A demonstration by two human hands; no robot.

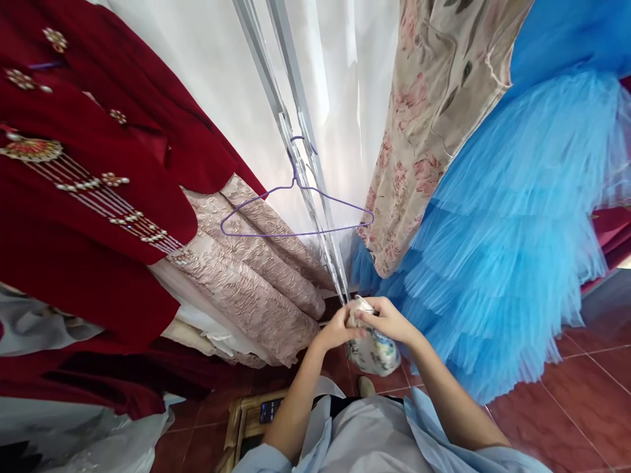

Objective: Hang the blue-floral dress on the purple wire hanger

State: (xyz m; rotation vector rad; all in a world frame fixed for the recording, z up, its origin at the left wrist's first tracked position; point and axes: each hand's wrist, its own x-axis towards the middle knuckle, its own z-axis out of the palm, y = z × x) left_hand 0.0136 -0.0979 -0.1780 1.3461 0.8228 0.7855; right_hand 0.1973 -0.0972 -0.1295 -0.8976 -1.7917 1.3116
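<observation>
Cloth (377, 358) with bits of flowers on it sits low in the middle of the head view, in front of the person's tummy and over the red floor (582, 381). The left hand (340, 330) holds it on one side and the right hand (390, 322) holds it on the other. Both hands have their fingers bent around the top part, grasping it, and the thumbs lie on the near side. Two hands are likely used because soft cloth flops and slips. Held close to the body like that, it is probably easy to see and turn.

The cloth is mostly white, with blue, green and a little yellow. It is all bunched up, its lower part puffs out round, and it looks a bit blurry. I cannot tell what kind of clothing it is.

Above the hands, a thin purple hanger (296, 234) has its hook up at the metal bars (289, 52), so I think the bars hold it up. A red dress (123, 151) is on the left. On the right, a blue dress (493, 230) hangs beside a flowery dress (419, 144), maybe so the long skirts do not crease.
</observation>
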